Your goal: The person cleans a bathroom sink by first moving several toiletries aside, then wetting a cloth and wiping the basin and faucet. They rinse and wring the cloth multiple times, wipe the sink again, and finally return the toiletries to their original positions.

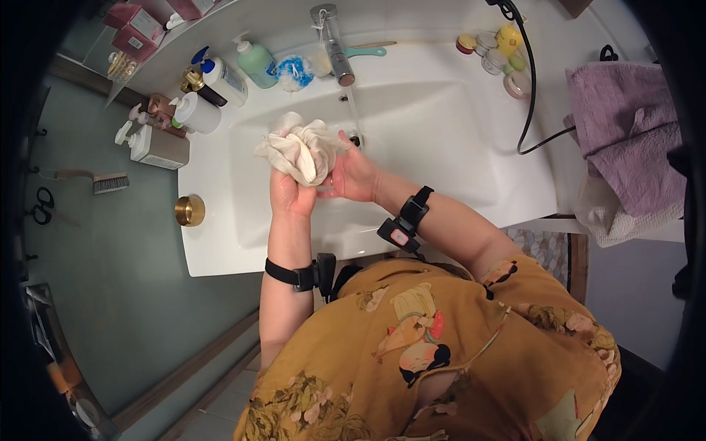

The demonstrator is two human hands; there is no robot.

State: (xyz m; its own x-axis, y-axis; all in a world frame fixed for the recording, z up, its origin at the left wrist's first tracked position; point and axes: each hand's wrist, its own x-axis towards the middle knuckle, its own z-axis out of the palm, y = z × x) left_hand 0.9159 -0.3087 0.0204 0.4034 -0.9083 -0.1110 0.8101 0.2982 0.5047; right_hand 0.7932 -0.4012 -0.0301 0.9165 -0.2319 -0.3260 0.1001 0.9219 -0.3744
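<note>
A bunched cream-white cloth [302, 151] is in my left hand [293, 194], above the left part of a white washbasin [430, 160]. Its folds hide most of the left fingers. My right hand [356, 173] is at the cloth's right side, palm turned partly up and wet, touching the cloth's edge. Some right fingers are covered by the cloth, so their grip is hidden. A thin stream of water falls from the chrome faucet [333, 47] just beyond the right hand, near the dark drain [354, 141].
Pump bottles [256, 63] and a blue-white scrubber [295, 73] line the basin's back left. A gold cup [190, 210] stands on the left rim. Small jars [493, 60], a black cable [530, 105] and a purple towel [623, 127] are at right. A brush [110, 183] hangs left.
</note>
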